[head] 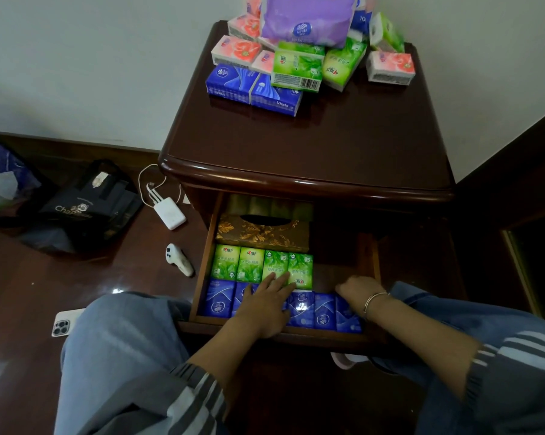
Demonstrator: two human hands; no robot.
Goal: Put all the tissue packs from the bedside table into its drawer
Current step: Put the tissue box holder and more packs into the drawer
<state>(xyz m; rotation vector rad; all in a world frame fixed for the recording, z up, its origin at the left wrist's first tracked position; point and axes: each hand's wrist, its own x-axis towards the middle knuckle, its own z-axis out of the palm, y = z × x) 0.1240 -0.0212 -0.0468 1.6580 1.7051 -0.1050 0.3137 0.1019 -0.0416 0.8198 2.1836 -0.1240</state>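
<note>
The dark wooden bedside table has its drawer pulled open. Inside stand a row of green tissue packs, a row of blue packs in front, and a gold tissue box behind. My left hand lies flat with straight fingers on the blue and green packs. My right hand, fingers curled down, touches the right end of the blue row. On the tabletop at the back lie several pink, green and blue packs around a large purple pack.
On the dark floor left of the table lie a black bag, a white charger with cable, a white handheld device and a phone. My knees in blue jeans flank the drawer. A dark wooden panel stands at right.
</note>
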